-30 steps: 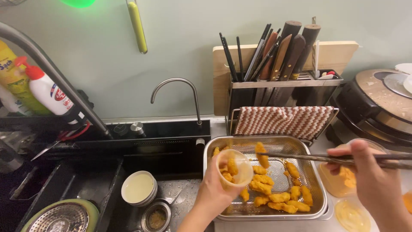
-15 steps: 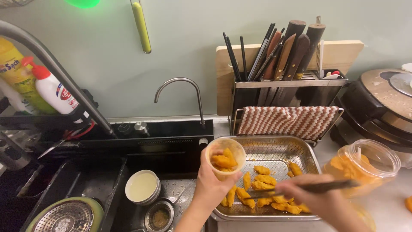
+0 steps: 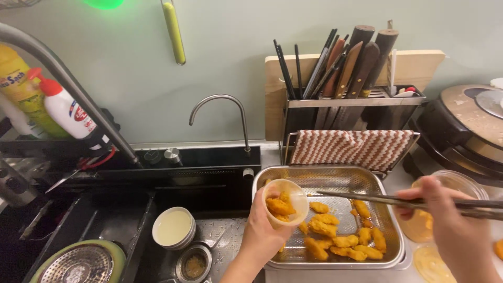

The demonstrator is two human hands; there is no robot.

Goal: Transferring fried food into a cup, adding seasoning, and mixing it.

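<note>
Two hands work over a rectangular stainless-steel tray (image 3: 390, 251) holding loose golden fried pieces (image 3: 335, 236): the left hand (image 3: 264, 230), fingers wrapped around a small round clear plastic cup (image 3: 285, 202) tilted toward the camera and partly filled with the same fried pieces, holds it above the tray's left rim, while the right hand (image 3: 445, 220), closed on long dark chopsticks (image 3: 377, 198), stretches them leftward so their tips lie just beside the cup. Near the left, a small white bowl (image 3: 173, 228) of pale liquid sits in the dark sink (image 3: 131, 220); farther back, a brown-and-white zigzag cloth (image 3: 351, 148) hangs below a metal knife rack (image 3: 351, 102).
</note>
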